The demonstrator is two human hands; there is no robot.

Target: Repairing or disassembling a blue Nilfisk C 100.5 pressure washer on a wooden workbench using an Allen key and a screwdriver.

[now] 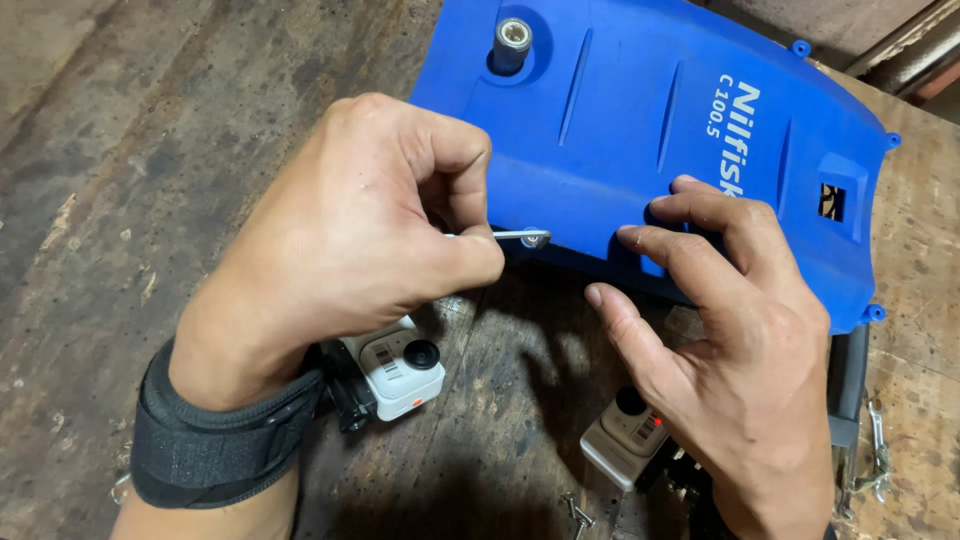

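A large blue plastic machine cover (640, 110) lies on a worn wooden bench, with a metal nozzle fitting (512, 42) standing up near its top edge. My left hand (350, 250) is closed on a thin metal hex key (505, 236) whose tip meets a screw point at the cover's lower edge. My right hand (730, 340) rests with fingers spread on the cover's lower right part, pressing it down. Small white cameras are strapped at both wrists (400, 375), (625, 440).
The scarred wooden bench top (150, 170) extends left and below. Loose screws (577, 515) lie near the bottom edge. A dark grey part and a metal clip (878, 455) sit under the cover at the right.
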